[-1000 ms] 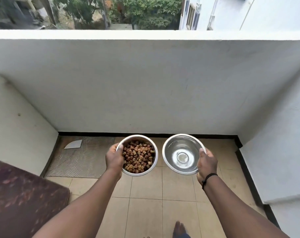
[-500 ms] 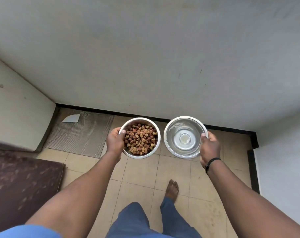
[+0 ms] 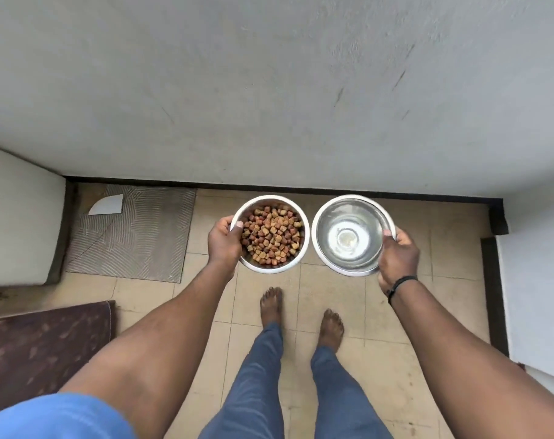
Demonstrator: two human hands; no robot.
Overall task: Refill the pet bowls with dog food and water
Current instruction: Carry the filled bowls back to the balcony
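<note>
Two bare feet (image 3: 271,307) stand on the beige tiled floor (image 3: 332,280) nearest the camera, below blue trouser legs (image 3: 253,384), with a blue sleeve (image 3: 57,416) at the bottom left corner of the view. Beyond the feet, both arms reach forward and each hand carries one round bowl above the floor. The left hand (image 3: 223,243) grips the left rim of the round stainless-steel bowl filled with brown dog kibble (image 3: 271,236), its thumb hooked over the rim and the fingers curled under the outside wall. The right hand (image 3: 396,258), with a black band (image 3: 400,285) at the wrist, grips the right rim of the second round stainless-steel bowl (image 3: 353,234) in the same way, thumb on the rim and fingers curled beneath; this bowl looks shiny inside, and whether it holds water I cannot tell for sure. The two bowls hang side by side, just apart, level with each other, over the tiles near the far edge of the floor. Off to the left lies a dark maroon patterned rug (image 3: 44,346), and farther on, in the far left corner of the floor, a grey ribbed mat (image 3: 136,236) with a white tile shard (image 3: 108,205) on it. A black skirting strip (image 3: 269,185) runs along the foot of the grey plastered wall (image 3: 269,90) beyond.
</note>
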